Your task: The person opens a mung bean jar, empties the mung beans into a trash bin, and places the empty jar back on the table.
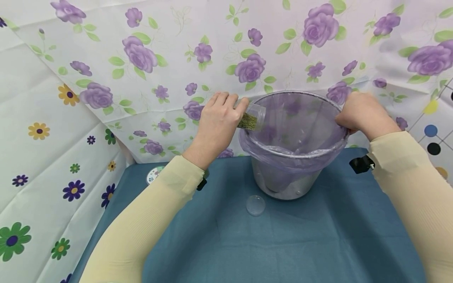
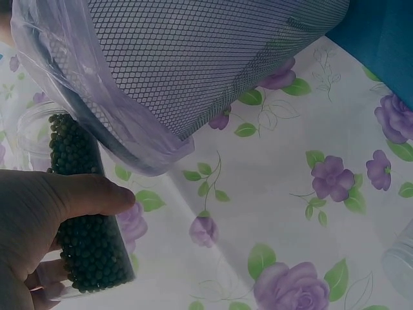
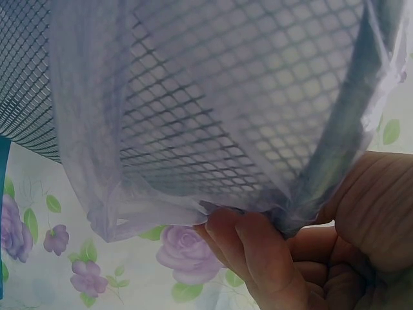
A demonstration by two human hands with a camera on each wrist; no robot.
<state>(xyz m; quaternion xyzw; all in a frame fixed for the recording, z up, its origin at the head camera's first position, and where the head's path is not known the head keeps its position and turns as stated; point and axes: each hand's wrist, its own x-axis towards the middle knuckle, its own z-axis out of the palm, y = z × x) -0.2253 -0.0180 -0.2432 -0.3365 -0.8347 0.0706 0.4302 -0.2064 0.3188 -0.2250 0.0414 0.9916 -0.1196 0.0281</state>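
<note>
Pale yellow sleeves (image 1: 152, 214) reach out, left hand (image 1: 221, 124) gripping a clear plastic jar (image 1: 252, 118), best tipped slowly, right hand (image 1: 365, 115) holding a silver mesh bin (image 1: 301, 184).

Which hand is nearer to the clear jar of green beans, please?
The left. The left hand holds the jar itself, beside the left rim of the bin; the right hand is across the bin, gripping its bag-lined rim on the right.

On the blue cloth (image 1: 283, 247): lined bin (image 1: 302, 183), clear disc (image 1: 255, 205), patterned round item (image 1: 153, 175).
</note>
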